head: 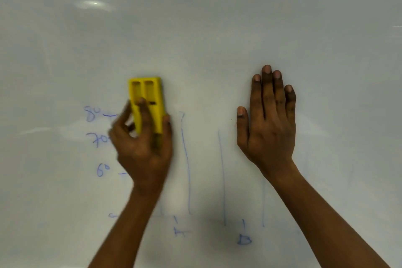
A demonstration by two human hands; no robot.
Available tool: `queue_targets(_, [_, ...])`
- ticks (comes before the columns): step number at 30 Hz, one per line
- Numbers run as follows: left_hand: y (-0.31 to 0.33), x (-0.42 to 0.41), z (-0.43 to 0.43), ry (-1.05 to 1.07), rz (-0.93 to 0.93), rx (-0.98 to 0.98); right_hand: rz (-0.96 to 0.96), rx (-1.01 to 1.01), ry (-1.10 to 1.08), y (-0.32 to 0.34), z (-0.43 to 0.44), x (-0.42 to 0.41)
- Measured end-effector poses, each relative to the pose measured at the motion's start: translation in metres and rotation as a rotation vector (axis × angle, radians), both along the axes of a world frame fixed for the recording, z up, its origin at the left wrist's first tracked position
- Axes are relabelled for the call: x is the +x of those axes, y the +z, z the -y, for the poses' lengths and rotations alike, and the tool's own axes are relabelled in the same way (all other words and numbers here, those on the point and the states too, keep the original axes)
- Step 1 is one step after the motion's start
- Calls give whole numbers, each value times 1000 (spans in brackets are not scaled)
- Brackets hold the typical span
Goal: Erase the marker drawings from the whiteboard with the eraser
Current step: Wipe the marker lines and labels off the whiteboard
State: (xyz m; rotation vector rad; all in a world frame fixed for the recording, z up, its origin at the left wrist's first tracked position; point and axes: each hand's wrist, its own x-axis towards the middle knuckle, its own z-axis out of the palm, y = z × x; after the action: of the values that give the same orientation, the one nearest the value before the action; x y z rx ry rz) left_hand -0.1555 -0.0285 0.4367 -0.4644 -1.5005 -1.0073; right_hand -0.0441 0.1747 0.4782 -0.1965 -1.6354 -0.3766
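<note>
The left hand, blurred, grips the yellow eraser: thumb on its right edge, one finger across its back, the others curled at its left. The right hand lies flat on the whiteboard, fingers straight and close together, pointing up, thumb spread leftward. Both forearms are bare.

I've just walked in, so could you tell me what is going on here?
A person's left hand grips a yellow eraser against the whiteboard, beside blue numbers. The right hand rests flat and open on the board. The numbers, vertical lines and the letters A and B are not yet erased.
</note>
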Motion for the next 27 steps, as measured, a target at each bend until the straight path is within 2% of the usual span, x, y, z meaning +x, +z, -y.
queue_targets(4, [-44, 35, -34, -49, -90, -237, 3, 2, -2, 0, -2, 0])
queue_targets(7, [-43, 25, -26, 11, -210, -321, -5, 10, 1, 0, -3, 1])
queue_targets(9, [-31, 9, -10, 45, -125, -203, -14, 8, 10, 0, -2, 1])
queue_targets(13, [-1, -15, 3, 120, 143, 175, -4, -4, 4, 0, 0, -1])
queue_targets(15, [1, -3, -10, 96, 150, 195, 3, -4, 0, 0, 0, -1])
queue_targets(16, [-4, 8, -19, 59, 115, 138, 7, -3, -2, 0, 0, -1])
queue_targets(20, [-41, 42, -42, -39, -167, -295, 13, 8, -5, 0, -1, 0])
queue_targets(23, [-38, 25, -27, 12, -289, -413, 9, 10, -8, 0, -2, 1])
queue_targets(25, [-34, 8, -8, 32, -225, -333, 6, 11, -1, 0, -2, 1])
queue_targets(27, [-25, -9, 11, 50, -96, -146, 8, 7, 4, 0, -2, 1])
